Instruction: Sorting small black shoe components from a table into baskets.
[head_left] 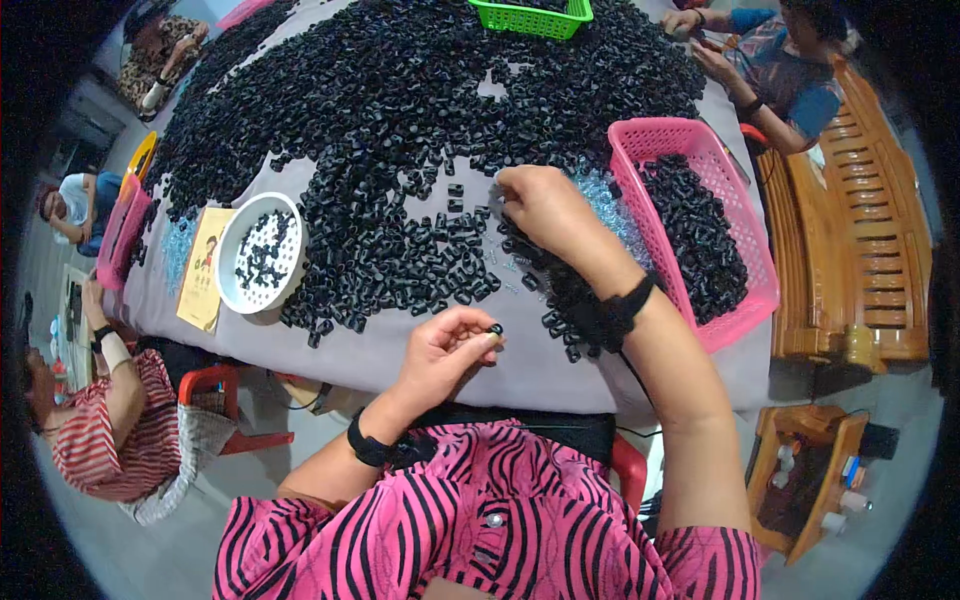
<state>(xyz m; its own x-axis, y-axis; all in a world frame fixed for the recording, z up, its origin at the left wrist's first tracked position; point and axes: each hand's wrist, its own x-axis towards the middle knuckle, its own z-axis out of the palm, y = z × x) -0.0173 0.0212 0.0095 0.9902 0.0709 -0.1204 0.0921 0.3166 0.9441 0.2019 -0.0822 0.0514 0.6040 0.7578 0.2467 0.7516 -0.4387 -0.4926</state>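
Observation:
Near the front edge of the table, my left hand is closed in a pinch on a small black plastic part. Farther out and to the right, my right hand reaches over the table, its fingers bent together at the edge of the loose parts. Whatever those fingertips hold, if anything, is hidden. A large spread of similar black plastic parts covers much of the grey cloth. Small clear pieces lie beside my right hand, partly behind its wrist.
A pink basket of black parts stands on the right. To the left, a white bowl holding a few parts rests against a yellow booklet. At the far side sits a green basket. Other people sit around the table; a wooden bench is at right.

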